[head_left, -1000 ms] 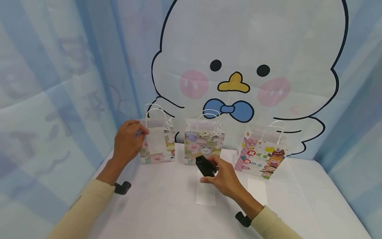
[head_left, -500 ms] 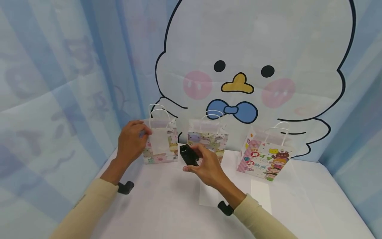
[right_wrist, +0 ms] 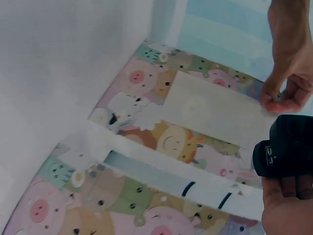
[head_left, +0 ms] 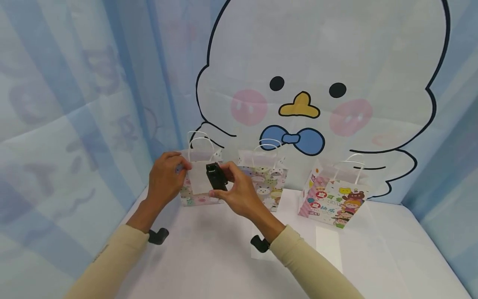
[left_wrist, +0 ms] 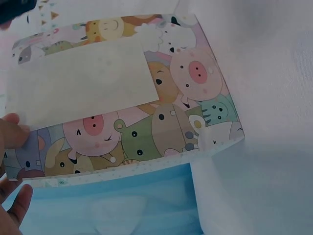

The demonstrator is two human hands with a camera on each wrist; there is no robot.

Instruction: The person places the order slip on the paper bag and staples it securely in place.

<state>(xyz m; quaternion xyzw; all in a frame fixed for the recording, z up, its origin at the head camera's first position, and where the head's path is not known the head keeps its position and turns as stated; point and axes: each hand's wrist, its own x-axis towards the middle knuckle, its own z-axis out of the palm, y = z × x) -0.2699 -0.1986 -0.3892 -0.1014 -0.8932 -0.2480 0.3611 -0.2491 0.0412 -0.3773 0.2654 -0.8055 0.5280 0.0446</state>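
Note:
My left hand (head_left: 164, 178) pinches a white paper slip (head_left: 198, 179) against the front of the left paper gift bag (head_left: 201, 200), at its upper edge. That bag stands upright, printed with cartoon animals, with white handles. In the left wrist view the slip (left_wrist: 88, 81) lies flat over the animal print. My right hand (head_left: 240, 191) grips a small black stapler (head_left: 216, 176) between thumb and fingers, in front of the slip's right side. The right wrist view shows the stapler (right_wrist: 291, 147) near the slip's top end; whether it touches the paper cannot be told.
A second animal-print bag (head_left: 263, 191) stands just right of the right hand. Farther right is a pink and white bag (head_left: 330, 203). One paper slip (head_left: 328, 245) lies before it on the white table (head_left: 201, 257); another slip (head_left: 257, 251) is partly covered by the right forearm.
My right hand has carried the stapler left and upward, from before the middle bag to the left bag. My left hand keeps its hold on the slip and bag.

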